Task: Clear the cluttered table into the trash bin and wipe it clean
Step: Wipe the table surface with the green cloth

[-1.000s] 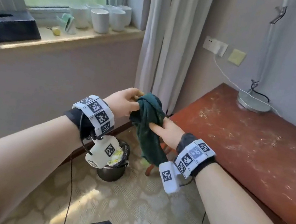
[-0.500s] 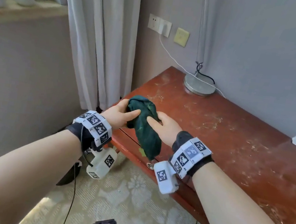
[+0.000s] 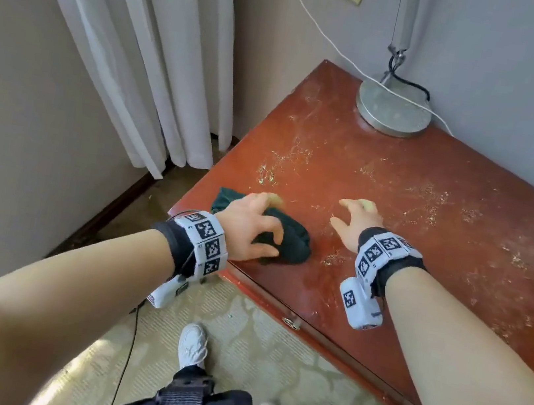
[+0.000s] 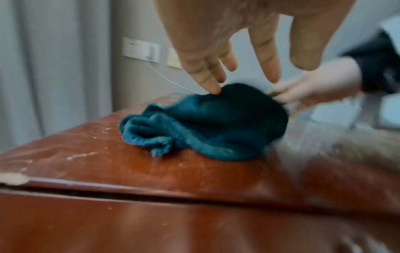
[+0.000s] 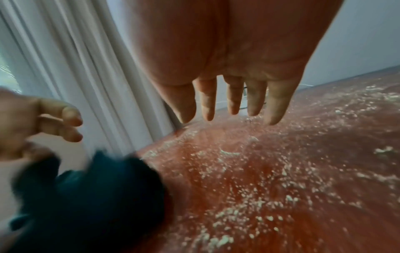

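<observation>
- Curtain (image 3: pixel 135 54) hangs at far left, clear of the table (image 3: pixel 394 221), so it should not get in the way of wiping
- Left hand (image 3: pixel 248 225) sits over the cloth (image 3: pixel 291 240), fingers spread and fairly straight; in the left wrist view one fingertip touches the top of the bundle and the rest hover just above it, so the hand is relaxed, not gripping
- The cloth lies bunched on the near left corner of the table, close to the front edge; as a judgement, it is set there as a starting point so the wipe can sweep rightward across the mess
- Right hand (image 3: pixel 354 224) is just right of the cloth, apart from it, fingers straight and spread, holding nothing; the right wrist view shows them poised above the wood, perhaps to steady the body
- Crumbs (image 3: pixel 429 195) are scattered over most of the red surface, so the wiping looks barely begun
- Lamp (image 3: pixel 394 108) stands at the back by the wall with its cable trailing up; the wipe will have to go round its base
- No bin is in view
</observation>
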Tool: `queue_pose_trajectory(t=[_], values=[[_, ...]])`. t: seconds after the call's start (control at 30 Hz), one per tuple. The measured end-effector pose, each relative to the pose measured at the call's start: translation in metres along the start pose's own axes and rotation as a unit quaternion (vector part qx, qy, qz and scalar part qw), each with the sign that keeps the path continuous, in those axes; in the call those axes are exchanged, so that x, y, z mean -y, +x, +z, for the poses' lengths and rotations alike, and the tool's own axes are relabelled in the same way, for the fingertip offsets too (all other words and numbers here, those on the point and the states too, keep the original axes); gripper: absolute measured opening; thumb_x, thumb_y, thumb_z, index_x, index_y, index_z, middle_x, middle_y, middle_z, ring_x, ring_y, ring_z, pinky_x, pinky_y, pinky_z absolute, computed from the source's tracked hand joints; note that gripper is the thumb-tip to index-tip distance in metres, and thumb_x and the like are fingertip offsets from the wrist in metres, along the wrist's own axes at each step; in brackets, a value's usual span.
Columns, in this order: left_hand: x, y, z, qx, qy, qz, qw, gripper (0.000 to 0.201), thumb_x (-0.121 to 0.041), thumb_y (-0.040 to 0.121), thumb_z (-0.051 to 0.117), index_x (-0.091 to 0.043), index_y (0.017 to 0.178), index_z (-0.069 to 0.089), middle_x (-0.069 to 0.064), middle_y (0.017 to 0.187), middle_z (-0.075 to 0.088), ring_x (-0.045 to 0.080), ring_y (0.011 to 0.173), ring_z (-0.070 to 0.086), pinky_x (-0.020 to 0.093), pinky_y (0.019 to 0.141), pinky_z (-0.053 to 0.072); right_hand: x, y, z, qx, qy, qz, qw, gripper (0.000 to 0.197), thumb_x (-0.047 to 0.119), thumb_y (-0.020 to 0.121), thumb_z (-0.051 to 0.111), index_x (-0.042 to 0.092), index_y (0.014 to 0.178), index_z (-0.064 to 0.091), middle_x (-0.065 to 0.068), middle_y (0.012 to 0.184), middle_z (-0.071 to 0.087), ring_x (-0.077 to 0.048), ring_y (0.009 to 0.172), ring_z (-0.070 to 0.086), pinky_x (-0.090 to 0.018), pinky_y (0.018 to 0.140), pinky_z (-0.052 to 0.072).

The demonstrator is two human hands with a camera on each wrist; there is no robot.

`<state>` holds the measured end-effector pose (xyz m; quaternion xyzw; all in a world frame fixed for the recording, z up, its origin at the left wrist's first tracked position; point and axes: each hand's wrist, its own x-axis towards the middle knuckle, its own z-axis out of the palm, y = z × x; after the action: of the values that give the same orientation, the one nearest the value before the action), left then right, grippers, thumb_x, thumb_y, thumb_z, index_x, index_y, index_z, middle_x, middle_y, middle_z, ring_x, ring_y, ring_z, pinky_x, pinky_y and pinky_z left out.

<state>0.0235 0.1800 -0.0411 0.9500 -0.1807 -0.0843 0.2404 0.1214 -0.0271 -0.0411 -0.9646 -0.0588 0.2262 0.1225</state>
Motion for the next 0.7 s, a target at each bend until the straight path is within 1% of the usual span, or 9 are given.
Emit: queue_pose_trajectory(t=[0.03, 0.1, 0.13, 0.2, 0.33, 0.43, 0.5, 0.6, 0.7], values=[[0.005, 0.003, 0.004, 0.028, 0.042, 0.012, 0.999, 0.04, -0.041, 0.083, 0.057, -0.02, 0.117, 0.062, 0.022, 0.14, 0.036, 0.043, 0.126, 0.039, 0.056, 0.102, 0.035, 0.0, 0.008, 0.003, 0.007, -0.021, 0.01, 1.0, 0.052, 0.036, 0.095, 0.045, 0.025, 0.144, 0.031, -0.007, 0.153, 0.017, -0.028, 0.141, 0.018, -0.042, 0.114, 0.024], [0.014, 0.01, 0.015, 0.109, 0.13, 0.006, 0.986, 0.056, -0.038, 0.095, 0.045, -0.035, 0.146, 0.023, 0.004, 0.157, 0.002, 0.03, 0.145, 0.002, 0.052, 0.116, 0.01, 0.0, 0.021, 0.007, 0.03, -0.062, 0.014, 0.998, 0.057, 0.039, 0.096, 0.043, 0.031, 0.147, 0.02, -0.002, 0.157, 0.005, -0.025, 0.145, -0.001, -0.045, 0.117, 0.014], [0.017, 0.013, 0.02, 0.158, 0.169, -0.001, 0.973, 0.06, -0.038, 0.098, 0.038, -0.039, 0.147, 0.004, -0.003, 0.157, -0.009, 0.026, 0.145, -0.01, 0.049, 0.118, 0.001, 0.002, 0.025, 0.01, 0.045, -0.078, 0.012, 0.996, 0.058, 0.04, 0.096, 0.042, 0.034, 0.148, 0.016, 0.0, 0.158, 0.001, -0.024, 0.146, -0.006, -0.045, 0.117, 0.01], [0.017, 0.02, 0.027, 0.218, 0.213, -0.008, 0.952, 0.06, -0.037, 0.1, 0.029, -0.04, 0.146, -0.009, -0.007, 0.156, -0.015, 0.025, 0.144, -0.015, 0.048, 0.117, -0.003, 0.006, 0.033, 0.013, 0.069, -0.101, 0.011, 0.992, 0.061, 0.042, 0.096, 0.041, 0.036, 0.148, 0.011, 0.001, 0.158, -0.003, -0.023, 0.145, -0.01, -0.045, 0.118, 0.006], [0.022, 0.03, 0.04, 0.203, 0.226, -0.042, 0.952, 0.06, -0.042, 0.1, 0.026, -0.041, 0.145, -0.013, -0.008, 0.157, -0.012, 0.024, 0.145, -0.011, 0.045, 0.116, -0.005, 0.021, 0.05, 0.019, 0.091, -0.117, 0.002, 0.989, 0.064, 0.044, 0.096, 0.041, 0.038, 0.148, 0.005, 0.002, 0.158, -0.01, -0.026, 0.145, -0.014, -0.049, 0.117, 0.001], [0.03, 0.035, 0.037, 0.155, 0.197, -0.127, 0.96, 0.06, -0.044, 0.099, 0.027, -0.042, 0.144, -0.013, -0.01, 0.157, -0.011, 0.022, 0.145, -0.009, 0.042, 0.117, -0.005, 0.029, 0.06, 0.018, 0.103, -0.115, 0.01, 0.988, 0.064, 0.047, 0.096, 0.039, 0.041, 0.147, 0.001, 0.003, 0.157, -0.015, -0.029, 0.144, -0.016, -0.054, 0.116, 0.0], [0.043, 0.037, 0.032, 0.107, 0.174, -0.211, 0.956, 0.061, -0.043, 0.099, 0.028, -0.042, 0.145, -0.012, -0.01, 0.157, -0.009, 0.023, 0.145, -0.007, 0.043, 0.117, -0.003, 0.031, 0.064, 0.016, 0.114, -0.127, 0.014, 0.985, 0.065, 0.049, 0.095, 0.038, 0.042, 0.147, -0.002, 0.003, 0.157, -0.017, -0.03, 0.143, -0.017, -0.058, 0.114, 0.001], [0.065, 0.035, 0.02, 0.032, 0.129, -0.335, 0.933, 0.06, -0.044, 0.098, 0.029, -0.044, 0.145, -0.007, -0.004, 0.157, -0.001, 0.026, 0.144, 0.004, 0.044, 0.116, 0.009, 0.031, 0.067, 0.016, 0.122, -0.146, 0.01, 0.982, 0.066, 0.053, 0.094, 0.034, 0.043, 0.146, -0.006, 0.002, 0.156, -0.018, -0.031, 0.143, -0.017, -0.059, 0.114, 0.002], [0.077, 0.028, 0.01, 0.005, 0.117, -0.427, 0.897, 0.061, -0.044, 0.097, 0.034, -0.043, 0.146, -0.001, 0.007, 0.151, 0.015, 0.029, 0.132, 0.025, 0.042, 0.105, 0.027, 0.029, 0.067, 0.017, 0.123, -0.164, 0.006, 0.979, 0.064, 0.056, 0.094, 0.029, 0.043, 0.145, -0.008, 0.001, 0.156, -0.017, -0.032, 0.143, -0.017, -0.058, 0.114, 0.002]])
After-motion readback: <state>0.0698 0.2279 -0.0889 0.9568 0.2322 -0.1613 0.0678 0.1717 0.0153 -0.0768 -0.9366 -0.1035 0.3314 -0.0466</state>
